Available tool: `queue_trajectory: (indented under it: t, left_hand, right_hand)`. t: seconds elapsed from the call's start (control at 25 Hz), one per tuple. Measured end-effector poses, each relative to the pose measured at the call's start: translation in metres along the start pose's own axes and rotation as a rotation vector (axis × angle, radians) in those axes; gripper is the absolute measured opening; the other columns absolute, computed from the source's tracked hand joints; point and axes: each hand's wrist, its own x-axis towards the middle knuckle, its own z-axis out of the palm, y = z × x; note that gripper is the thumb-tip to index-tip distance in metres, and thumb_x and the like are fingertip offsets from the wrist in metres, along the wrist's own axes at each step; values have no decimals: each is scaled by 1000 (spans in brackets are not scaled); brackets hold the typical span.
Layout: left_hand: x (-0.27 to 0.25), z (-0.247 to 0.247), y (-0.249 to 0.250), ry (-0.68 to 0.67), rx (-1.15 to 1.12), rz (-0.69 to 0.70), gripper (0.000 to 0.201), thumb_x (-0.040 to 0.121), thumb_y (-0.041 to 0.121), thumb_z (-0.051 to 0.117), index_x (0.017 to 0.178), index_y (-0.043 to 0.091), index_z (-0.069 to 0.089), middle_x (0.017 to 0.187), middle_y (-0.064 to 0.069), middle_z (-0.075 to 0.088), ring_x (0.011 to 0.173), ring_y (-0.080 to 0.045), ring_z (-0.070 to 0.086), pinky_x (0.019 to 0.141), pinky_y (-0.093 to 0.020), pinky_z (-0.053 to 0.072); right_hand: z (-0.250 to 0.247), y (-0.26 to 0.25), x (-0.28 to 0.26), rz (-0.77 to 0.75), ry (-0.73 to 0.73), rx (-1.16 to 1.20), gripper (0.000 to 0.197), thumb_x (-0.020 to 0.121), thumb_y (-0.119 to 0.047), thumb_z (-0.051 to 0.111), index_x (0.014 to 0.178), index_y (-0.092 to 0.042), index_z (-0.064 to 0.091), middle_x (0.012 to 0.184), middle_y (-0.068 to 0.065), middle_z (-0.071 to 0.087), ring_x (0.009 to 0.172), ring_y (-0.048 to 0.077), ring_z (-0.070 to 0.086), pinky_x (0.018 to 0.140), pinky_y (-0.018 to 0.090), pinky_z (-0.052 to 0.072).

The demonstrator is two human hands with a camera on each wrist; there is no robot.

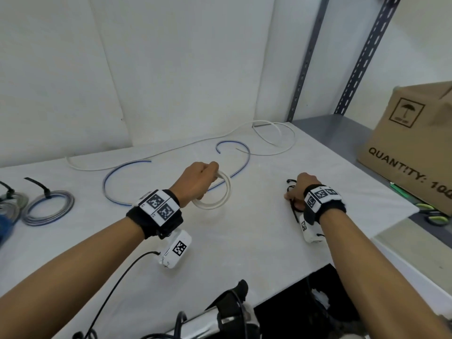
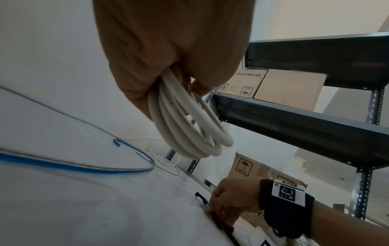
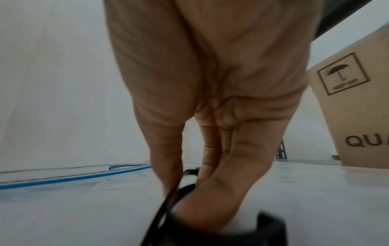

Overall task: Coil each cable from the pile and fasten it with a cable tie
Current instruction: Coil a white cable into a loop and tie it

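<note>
The left hand (image 1: 198, 178) grips the white coil (image 1: 215, 192) above mid-surface, while the right hand's (image 1: 299, 189) fingers (image 3: 212, 188) pinch a black cable tie (image 3: 160, 214) lying lengthwise toward the near edge.

right fingertips (image 1: 287, 196): hidden behind the right hand (image 1: 302, 189) in the head view.
black cable ties (image 3: 166, 203): motion-blurred in the right wrist view; count cannot be told.
white coil (image 1: 215, 192): upper part buried inside the left hand (image 1: 195, 178).
cardboard box (image 1: 411, 143): cut by the right edge; print ends at "QUANTITY: 100".
bundled coils (image 1: 9, 206): cut off at the left edge.
</note>
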Motion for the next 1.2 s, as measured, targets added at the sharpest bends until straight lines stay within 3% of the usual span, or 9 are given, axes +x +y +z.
queue_trajectory:
  t: [0.12,0.28,0.4,0.56,0.68,0.84,1.04,1.12,1.2]
  left_hand:
    - [0,-12,-9,33,-23,-26,36,98,25,40,64,16,33,60,-2,23,53,-19,17,47,-26,20]
    - [-1,-21,-17,99,-72,-62,34,99,26,39,67,13,35,53,2,28,45,-16,22,44,-22,25]
    - [-1,-23,-15,130,-136,-77,36,100,24,38,66,14,37,46,10,32,41,-13,23,42,-21,25]
    - [-3,-25,-15,142,-174,-69,35,101,24,38,67,14,40,50,8,29,43,-13,22,44,-22,23]
    - [-4,-30,-18,207,-166,-65,35,101,24,38,68,13,44,55,4,33,47,-16,27,46,-23,26]
    - [-4,-49,-29,367,-46,-31,35,99,20,39,68,12,51,55,6,47,50,-17,39,49,-25,33]
    - [-11,-93,-62,541,-66,-70,33,100,18,39,70,14,52,70,-3,54,57,-19,43,47,-25,35]
    - [-18,-103,-71,592,53,-19,34,102,17,40,71,16,52,70,1,57,59,-8,48,55,-25,37]
    - [-24,-106,-74,621,156,43,33,103,14,41,71,16,48,68,5,56,59,1,50,57,-20,35]
  right_hand:
    - [-5,-21,8,-43,83,-5,31,93,-29,67,105,-1,62,115,20,67,102,37,65,73,31,46]
    - [-23,-33,24,-67,103,141,32,89,-29,72,101,0,65,107,17,70,93,34,67,77,33,53]
    - [-34,-34,30,-89,108,379,26,88,-30,74,93,-4,73,93,14,76,86,33,73,84,43,61]
    - [-47,-52,5,-177,198,321,22,95,-28,65,87,-10,75,83,3,72,84,24,70,79,34,56]
    - [-49,-89,-32,-448,133,615,19,99,-12,58,85,-12,69,72,-1,65,60,12,61,66,31,52]
    - [-31,-161,-94,-891,-128,855,10,93,-2,68,102,-6,68,79,13,73,59,16,61,57,26,55]
    - [-5,-218,-108,-1029,-281,455,11,89,-3,68,94,-8,76,78,6,74,60,9,57,53,15,46]
    - [2,-235,-110,-1052,-257,311,17,89,-2,66,96,-12,78,79,0,73,61,6,58,55,13,45]
    - [10,-256,-116,-1089,-145,208,17,89,-6,68,95,-17,80,85,-3,73,71,7,61,68,22,51]
